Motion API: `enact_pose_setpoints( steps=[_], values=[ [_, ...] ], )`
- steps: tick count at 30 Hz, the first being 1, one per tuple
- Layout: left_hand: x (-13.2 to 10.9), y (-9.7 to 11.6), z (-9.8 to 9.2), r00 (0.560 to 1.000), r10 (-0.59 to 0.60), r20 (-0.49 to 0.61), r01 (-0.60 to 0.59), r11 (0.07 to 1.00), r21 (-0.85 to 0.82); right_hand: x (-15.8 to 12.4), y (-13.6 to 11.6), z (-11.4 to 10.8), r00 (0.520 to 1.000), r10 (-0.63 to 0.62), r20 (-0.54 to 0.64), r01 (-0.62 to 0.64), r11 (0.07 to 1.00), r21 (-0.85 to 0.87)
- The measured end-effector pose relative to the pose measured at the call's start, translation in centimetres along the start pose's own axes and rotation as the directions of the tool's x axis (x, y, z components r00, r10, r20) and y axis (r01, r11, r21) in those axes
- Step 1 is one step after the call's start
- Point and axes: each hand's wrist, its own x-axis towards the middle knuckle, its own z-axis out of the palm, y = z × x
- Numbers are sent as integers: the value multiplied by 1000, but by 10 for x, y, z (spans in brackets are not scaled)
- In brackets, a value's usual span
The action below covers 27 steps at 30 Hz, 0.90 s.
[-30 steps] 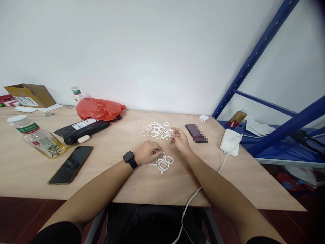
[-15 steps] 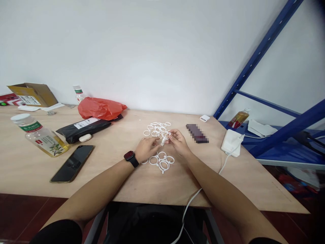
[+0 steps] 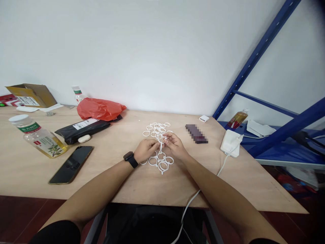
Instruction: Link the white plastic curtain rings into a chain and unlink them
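Observation:
Between my two hands, just above the table, is a white plastic curtain ring (image 3: 160, 147), turned nearly edge-on. My left hand (image 3: 145, 150), with a black watch on its wrist, pinches it from the left with thumb and fingers. From the right, my right hand (image 3: 175, 146) closes thumb and forefinger on a small white part at the ring's upper end; the fingers partly hide it. Beyond my hands lies a pile of white rings (image 3: 157, 128) with small eyelets. A second group of rings (image 3: 163, 166) lies nearer to me, partly under the held ring.
On the left are a phone (image 3: 71, 165), a drink bottle (image 3: 40, 137), a black parcel (image 3: 82, 130) and a red plastic bag (image 3: 100, 109). To the right lie a blurred dark item (image 3: 196, 134) and a white power bank (image 3: 231, 143) with a cable. A blue rack (image 3: 269, 105) stands beyond.
The held ring has come down and toward me, now hanging edge-on over the near group. My right hand has shifted slightly left and closer to me.

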Motion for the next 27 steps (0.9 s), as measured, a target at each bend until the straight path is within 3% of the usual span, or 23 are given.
enact_pose_setpoints(
  steps=[9,18,20,23,27],
  values=[
    [-1,-2,4,993,84,-79,-78,994,76,-1,4,0,999,-19,-47,14,996,-88],
    [-4,1,-2,980,190,-56,-178,969,171,7,4,-9,950,72,-304,-85,996,-31],
    [-2,-2,-3,982,169,-83,-143,957,252,8,4,-10,927,76,-367,-94,995,-32],
    [1,-13,-6,989,37,-142,16,937,350,8,4,-10,903,82,-421,-109,993,-40],
    [3,-29,-9,972,-173,-161,222,905,364,7,6,-9,918,72,-389,-114,990,-86]
  ],
)
